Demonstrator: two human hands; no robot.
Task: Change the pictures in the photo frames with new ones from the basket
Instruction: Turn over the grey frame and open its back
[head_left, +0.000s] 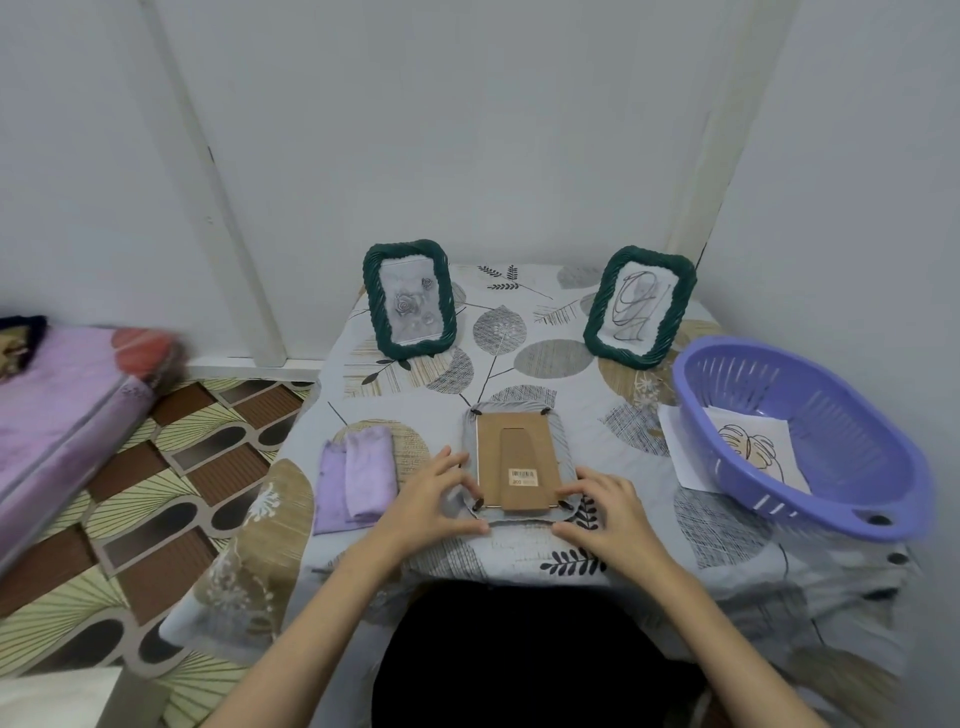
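Now both hands work at the near corners of a grey photo frame (519, 457) lying face down on the table (550, 358).

Its brown backing board faces up, easel leg flat. The left hand (434, 496) has a narrow grip, fingertips at the near left corner clip; the right hand (605, 506) likewise at the near right clip. Two green frames stand upright at the far side, left one (409, 299) with roses, right one (639, 307) with a line drawing. A purple basket (800, 431) at right holds a leaf drawing (750, 447). Folded lilac cloths (356, 478) lie left.
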